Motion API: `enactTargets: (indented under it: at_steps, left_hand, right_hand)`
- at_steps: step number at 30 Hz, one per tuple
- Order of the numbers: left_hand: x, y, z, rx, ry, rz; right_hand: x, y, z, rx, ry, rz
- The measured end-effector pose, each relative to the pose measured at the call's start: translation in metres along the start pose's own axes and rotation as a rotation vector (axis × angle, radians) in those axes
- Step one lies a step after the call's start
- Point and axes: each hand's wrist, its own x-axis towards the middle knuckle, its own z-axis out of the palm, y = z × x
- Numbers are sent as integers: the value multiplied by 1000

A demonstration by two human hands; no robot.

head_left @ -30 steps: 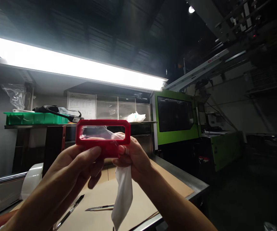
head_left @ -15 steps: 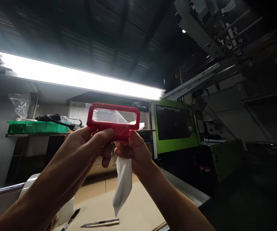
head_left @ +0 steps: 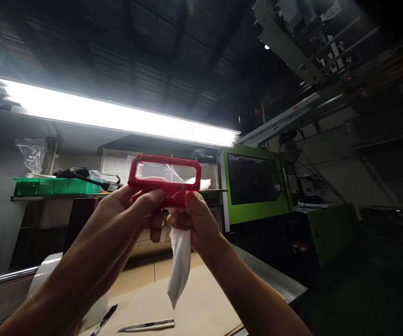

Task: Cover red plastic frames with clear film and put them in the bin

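Observation:
Both hands hold up a red plastic frame [head_left: 166, 160] with a long clear window, below the lamp. My left hand [head_left: 136, 210] is closed on its left and lower part, the thumb pressed flat on the red face. At the lower right corner, my right hand [head_left: 197, 217] is closed, its fingertips touching the frame. A white cloth [head_left: 180, 266] hangs down from those right fingers. What the fingers behind the frame do is hidden.
A utility knife [head_left: 146, 325] and a pen [head_left: 105, 319] lie on the cardboard-covered bench [head_left: 201, 298]. Behind stands a shelf with a green bin [head_left: 36, 186]. A green machine [head_left: 257, 182] is to the right, and a bright tube lamp [head_left: 124, 114] hangs overhead.
The red frame has dropped slightly and tilted a little, with both hands still on it. The hanging cloth has swung slightly.

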Motion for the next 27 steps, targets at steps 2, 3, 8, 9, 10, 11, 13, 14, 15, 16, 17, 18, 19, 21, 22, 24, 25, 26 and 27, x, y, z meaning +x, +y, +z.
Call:
enactTargets:
  at_steps: [2, 3, 8, 9, 10, 11, 13, 14, 15, 16, 17, 18, 19, 21, 22, 24, 25, 26, 27]
  left_hand:
    - [0, -2, -1, -24, -11, 9]
    - [0, -3, -2, -29, -18, 12]
    - [1, -8, -7, -32, -31, -19]
    - [1, -9, -8, -46, -32, -22]
    - [0, -10, -9, -60, -34, -32]
    - [0, -11, -10, -71, -35, -40]
    - [-1, -12, -11, -85, -38, -68]
    - [-1, -13, -12, -85, -35, -82]
    - [-1, -13, -12, -84, -29, -92]
    - [-1, -13, -13, -84, -24, -94]
    - [-1, -14, -15, -83, -14, -94]
    - [-2, -15, -16, -80, -2, -93]
    - [-2, -16, -18, -77, 7, -89]
    - [-3, -19, -21, -74, 16, -79]
    - [-4, -20, -22, -71, 14, -74]
    - [-6, -24, -24, -64, 2, -75]
    - [-7, -26, -25, -65, 2, -80]
    - [-8, -28, -26, -69, 8, -86]
    - [-9, -30, -26, -77, 18, -102]
  right_hand:
    - [0, 0, -1, -42, -9, -12]
    - [0, 1, -1, -71, -13, -16]
    - [-1, 0, 0, -248, 26, 40]
    - [-1, 0, 0, -263, 32, 50]
    - [-1, 1, 0, -268, 30, 53]
    - [-1, 1, 0, -269, 27, 49]
    - [0, 4, -1, -272, 20, 40]
    - [-1, 5, -2, -278, 21, 39]
    - [-1, 6, -4, -285, 26, 43]
    - [-2, 7, -6, -293, 29, 49]
    - [-4, 8, -8, -298, 34, 51]
    - [-7, 9, -10, -301, 37, 50]
    - [-10, 10, -13, -304, 43, 44]
    - [-18, 11, -17, -330, 58, 15]
    - [-22, 12, -18, -365, 60, -7]
    - [-29, 13, -20, -490, 40, -76]
    - [-32, 13, -20, -567, 22, -120]
    - [-34, 13, -19, -647, 3, -164]
    - [-36, 14, -19, -723, -5, -207]
